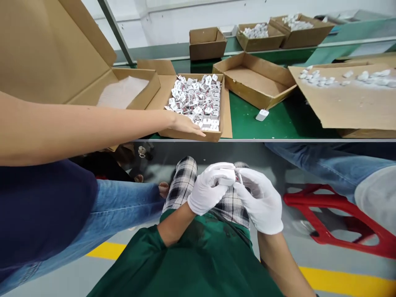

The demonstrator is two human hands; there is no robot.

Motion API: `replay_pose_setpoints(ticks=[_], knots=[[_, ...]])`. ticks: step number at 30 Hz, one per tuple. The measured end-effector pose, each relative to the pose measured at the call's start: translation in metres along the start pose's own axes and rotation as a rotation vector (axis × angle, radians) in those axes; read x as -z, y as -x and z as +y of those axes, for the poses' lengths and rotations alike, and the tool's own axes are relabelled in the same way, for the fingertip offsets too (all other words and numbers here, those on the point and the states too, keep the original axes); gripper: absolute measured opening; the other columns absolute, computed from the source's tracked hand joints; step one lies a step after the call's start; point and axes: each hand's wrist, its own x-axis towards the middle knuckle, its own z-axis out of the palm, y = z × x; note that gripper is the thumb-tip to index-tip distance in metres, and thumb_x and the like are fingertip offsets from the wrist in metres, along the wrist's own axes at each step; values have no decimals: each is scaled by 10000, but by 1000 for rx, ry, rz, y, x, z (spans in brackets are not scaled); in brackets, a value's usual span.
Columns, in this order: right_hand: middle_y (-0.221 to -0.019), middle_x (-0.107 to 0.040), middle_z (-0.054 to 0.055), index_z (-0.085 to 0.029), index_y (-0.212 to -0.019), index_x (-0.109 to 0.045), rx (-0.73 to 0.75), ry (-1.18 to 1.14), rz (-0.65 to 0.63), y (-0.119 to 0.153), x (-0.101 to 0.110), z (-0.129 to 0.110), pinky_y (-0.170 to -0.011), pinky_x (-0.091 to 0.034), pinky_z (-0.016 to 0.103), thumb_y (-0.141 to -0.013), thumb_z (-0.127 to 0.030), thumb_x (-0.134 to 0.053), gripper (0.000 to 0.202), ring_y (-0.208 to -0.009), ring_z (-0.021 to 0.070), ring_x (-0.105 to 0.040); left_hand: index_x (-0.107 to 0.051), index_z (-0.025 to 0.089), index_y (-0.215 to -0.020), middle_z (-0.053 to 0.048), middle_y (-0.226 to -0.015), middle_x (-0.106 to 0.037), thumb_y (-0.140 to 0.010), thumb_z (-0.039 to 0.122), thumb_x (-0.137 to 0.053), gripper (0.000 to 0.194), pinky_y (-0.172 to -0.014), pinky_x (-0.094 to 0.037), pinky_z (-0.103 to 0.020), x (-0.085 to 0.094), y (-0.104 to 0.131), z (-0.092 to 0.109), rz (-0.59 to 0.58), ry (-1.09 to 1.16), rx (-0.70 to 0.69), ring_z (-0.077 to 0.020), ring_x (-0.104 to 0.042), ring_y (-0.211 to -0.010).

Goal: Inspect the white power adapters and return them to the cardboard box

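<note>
Above lap [182, 185], white block [227, 177] pinched inside left grip [207, 189], its wired side [238, 177] pinched by right grip [261, 199].

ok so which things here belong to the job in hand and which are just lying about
Likely in the job:
- white piece, held in left hand and right hand
- box of similar white pieces
- loose piece on the table

Apparently just about:
- red stool
- leftmost shelf box

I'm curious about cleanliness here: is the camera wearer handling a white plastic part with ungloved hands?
No, the left hand and the right hand, both on that white plastic part, wear white gloves.
</note>
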Motion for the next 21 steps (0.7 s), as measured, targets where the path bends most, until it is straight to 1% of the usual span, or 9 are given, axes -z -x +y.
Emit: replay_pose_setpoints(ticks=[4,6,8,10,12,13,16,19,21], knots=[[-1141,-717,101,-242,-1131,-698,-20,-40,43,-1,-6,-4,-898,-608,466,-774,-173,-772,371,-1040,256,-703,-697,425,-1209,12,-1309,-684,-798,301,-736,432,-1051,-538,-502,0,5,0,34,29,163,-329,-656,-1202],[-1121,-717,98,-230,-1082,-707,-9,-67,68,-1,-8,-4,-890,-609,450,-761,-159,-781,337,-1026,248,-706,-642,420,-1299,8,-1344,-668,-787,290,-760,541,-1041,-543,-463,0,9,4,11,105,245,-311,-654,-1214],[-1112,-716,94,-224,-1047,-710,1,-81,81,-1,-9,-5,-871,-612,427,-758,-150,-781,307,-1022,241,-707,-611,405,-1341,2,-1363,-656,-794,286,-766,581,-1009,-556,-428,0,11,10,-28,195,318,-292,-649,-1221],[-1107,-718,87,-226,-1041,-709,9,-98,61,-1,-9,-6,-855,-612,407,-766,-148,-771,292,-1020,233,-707,-649,363,-1302,1,-1333,-676,-827,296,-740,488,-1001,-556,-418,0,12,16,-11,240,365,-275,-645,-1226],[-1093,-725,76,-232,-1039,-707,17,-117,31,-3,-9,-8,-872,-602,406,-778,-142,-758,281,-1026,229,-706,-704,321,-1218,15,-1255,-715,-849,301,-722,369,-1007,-550,-422,0,12,20,48,251,382,-256,-664,-1197],[-1087,-729,71,-235,-1033,-707,27,-121,18,-3,-9,-9,-888,-593,411,-779,-134,-754,278,-1030,228,-705,-714,312,-1195,25,-1208,-734,-846,305,-728,350,-996,-557,-427,0,12,21,75,253,387,-248,-683,-1165],[-1067,-744,59,-243,-993,-713,88,-109,-18,-8,-9,-11,-912,-574,425,-769,-97,-746,269,-1017,224,-707,-715,292,-1173,32,-1090,-766,-791,341,-786,392,-904,-608,-426,2,11,21,111,268,412,-248,-734,-1057],[-1064,-754,50,-251,-958,-719,140,-69,-46,-12,-8,-11,-881,-577,417,-757,-74,-741,269,-986,219,-716,-740,220,-1072,-18,-1019,-782,-717,377,-847,403,-819,-635,-347,5,10,21,149,328,431,-234,-760,-960],[-1068,-758,50,-254,-963,-725,175,-14,-43,-14,-7,-10,-875,-576,417,-746,-73,-748,284,-982,223,-719,-741,185,-1020,-59,-1005,-785,-678,362,-880,409,-793,-632,-293,6,9,21,172,386,448,-218,-760,-929]])
